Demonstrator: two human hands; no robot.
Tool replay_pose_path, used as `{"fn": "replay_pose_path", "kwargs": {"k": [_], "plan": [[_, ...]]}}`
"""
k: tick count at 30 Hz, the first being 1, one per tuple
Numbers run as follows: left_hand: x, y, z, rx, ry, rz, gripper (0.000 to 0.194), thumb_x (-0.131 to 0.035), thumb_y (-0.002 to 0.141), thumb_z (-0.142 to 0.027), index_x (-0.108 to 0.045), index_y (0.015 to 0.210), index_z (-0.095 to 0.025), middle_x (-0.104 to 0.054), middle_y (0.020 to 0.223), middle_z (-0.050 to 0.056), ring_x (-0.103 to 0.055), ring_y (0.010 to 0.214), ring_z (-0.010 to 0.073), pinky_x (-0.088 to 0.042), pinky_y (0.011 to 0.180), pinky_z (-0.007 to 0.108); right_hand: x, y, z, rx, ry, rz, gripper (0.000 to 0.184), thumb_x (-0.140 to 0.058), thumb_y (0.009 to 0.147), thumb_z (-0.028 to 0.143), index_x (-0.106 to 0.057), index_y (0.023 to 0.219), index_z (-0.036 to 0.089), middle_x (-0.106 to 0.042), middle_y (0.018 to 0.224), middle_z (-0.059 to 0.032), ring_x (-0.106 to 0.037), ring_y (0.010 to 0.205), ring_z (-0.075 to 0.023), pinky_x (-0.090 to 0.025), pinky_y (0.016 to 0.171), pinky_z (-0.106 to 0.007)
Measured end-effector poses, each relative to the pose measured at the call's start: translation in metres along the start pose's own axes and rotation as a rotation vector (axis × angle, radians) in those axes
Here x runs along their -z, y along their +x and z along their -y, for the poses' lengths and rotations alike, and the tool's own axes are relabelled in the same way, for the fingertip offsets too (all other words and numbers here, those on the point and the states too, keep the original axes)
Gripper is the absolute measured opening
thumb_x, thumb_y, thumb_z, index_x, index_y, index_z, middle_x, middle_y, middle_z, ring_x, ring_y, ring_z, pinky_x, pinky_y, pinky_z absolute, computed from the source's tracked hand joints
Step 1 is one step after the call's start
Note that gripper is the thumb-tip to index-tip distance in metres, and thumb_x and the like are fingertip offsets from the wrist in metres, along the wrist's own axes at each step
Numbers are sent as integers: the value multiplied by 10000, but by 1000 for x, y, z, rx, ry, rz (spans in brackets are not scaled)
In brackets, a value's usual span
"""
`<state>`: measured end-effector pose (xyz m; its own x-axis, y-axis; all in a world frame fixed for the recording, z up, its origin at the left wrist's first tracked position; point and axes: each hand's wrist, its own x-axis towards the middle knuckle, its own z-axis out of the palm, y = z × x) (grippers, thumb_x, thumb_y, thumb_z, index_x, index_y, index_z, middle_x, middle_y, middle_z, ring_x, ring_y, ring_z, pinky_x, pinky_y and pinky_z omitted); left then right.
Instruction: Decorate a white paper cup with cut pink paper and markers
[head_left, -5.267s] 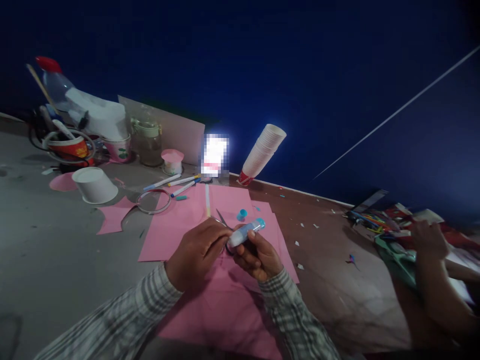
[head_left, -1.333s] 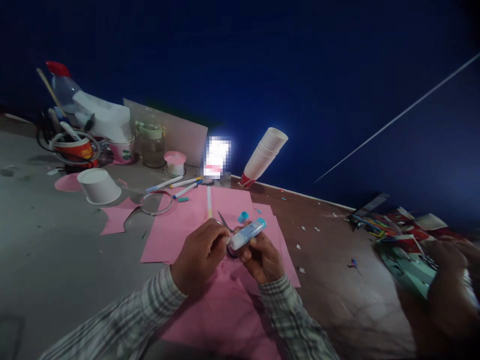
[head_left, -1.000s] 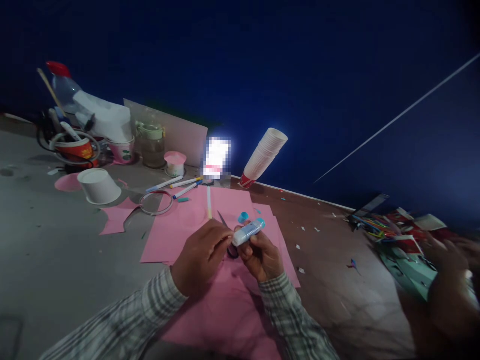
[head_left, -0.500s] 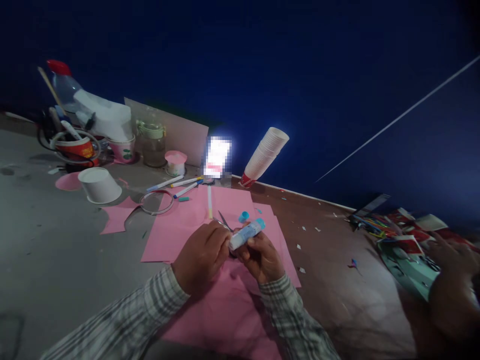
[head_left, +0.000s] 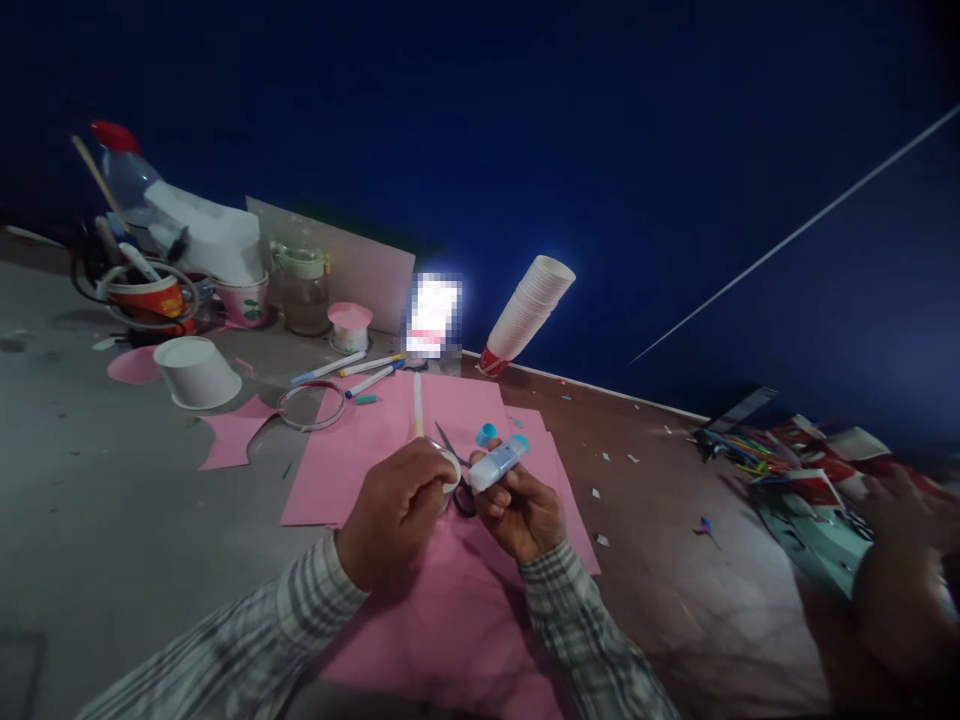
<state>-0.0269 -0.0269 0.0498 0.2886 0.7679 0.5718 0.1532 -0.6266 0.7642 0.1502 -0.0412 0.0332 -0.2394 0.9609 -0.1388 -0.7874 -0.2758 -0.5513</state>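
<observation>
Between the fingers of my right hand (head_left: pixel 525 515) is a glue stick (head_left: pixel 499 464), uncapped and tilted, its white end toward my left hand. My left hand (head_left: pixel 397 510) is closed on a small white round piece (head_left: pixel 451 470) that looks like the base of a paper cup; its curved rim shows past my fingertips, the rest is hidden. The two things are a little apart. Behind them lie scissors (head_left: pixel 463 498), partly covered, on pink paper sheets (head_left: pixel 450 400). The blue glue cap (head_left: pixel 486 434) rests on the paper just beyond the glue stick.
Markers (head_left: pixel 375 379), a bangle-like ring (head_left: pixel 311 405), an upturned white cup (head_left: pixel 196 372) and a pink cutout (head_left: pixel 238 430) lie to the left. A tall stack of paper cups (head_left: pixel 529 315) leans near the wall. At right, a co-worker's blurred hand (head_left: pixel 904 515) is over a cluttered green tray (head_left: pixel 814 535).
The glue stick's end was against the white piece half a second ago; now my hands have drawn slightly apart, showing the piece's rim. The co-worker's hand at right has shifted.
</observation>
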Motion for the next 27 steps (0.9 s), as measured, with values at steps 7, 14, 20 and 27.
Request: {"fn": "replay_pose_path", "kwargs": {"k": [7,14,20,27], "plan": [[-1,2,-5,41,46,-16,137,-484,825,-81,-600,812,-154,-587,749,22,-547,666,118,-426,606,227,0,1,-1,-8,10,-10,286,-772,683,314,-656,915,192,-709,872,-35,-524,494,-52,-446,487,-186],[-4,1,-2,91,59,9,130,-507,845,-104,-624,845,-160,-618,787,36,-569,699,131,-453,646,248,1,2,-4,26,-25,-40,249,-776,700,296,-661,901,203,-709,856,-29,-515,480,-57,-435,469,-191],[-3,2,-2,63,78,-4,132,-509,839,-101,-628,835,-157,-625,770,36,-580,694,128,-456,636,234,-2,1,-5,86,-101,-43,280,-775,693,312,-634,916,219,-709,870,-21,-525,472,-69,-454,486,-227],[-4,2,-3,28,140,-9,167,-465,840,-75,-594,783,-165,-600,745,26,-567,677,125,-449,627,230,-3,0,-6,106,-150,-47,298,-776,694,327,-611,918,223,-709,880,-21,-547,493,-79,-440,498,-231]]}}
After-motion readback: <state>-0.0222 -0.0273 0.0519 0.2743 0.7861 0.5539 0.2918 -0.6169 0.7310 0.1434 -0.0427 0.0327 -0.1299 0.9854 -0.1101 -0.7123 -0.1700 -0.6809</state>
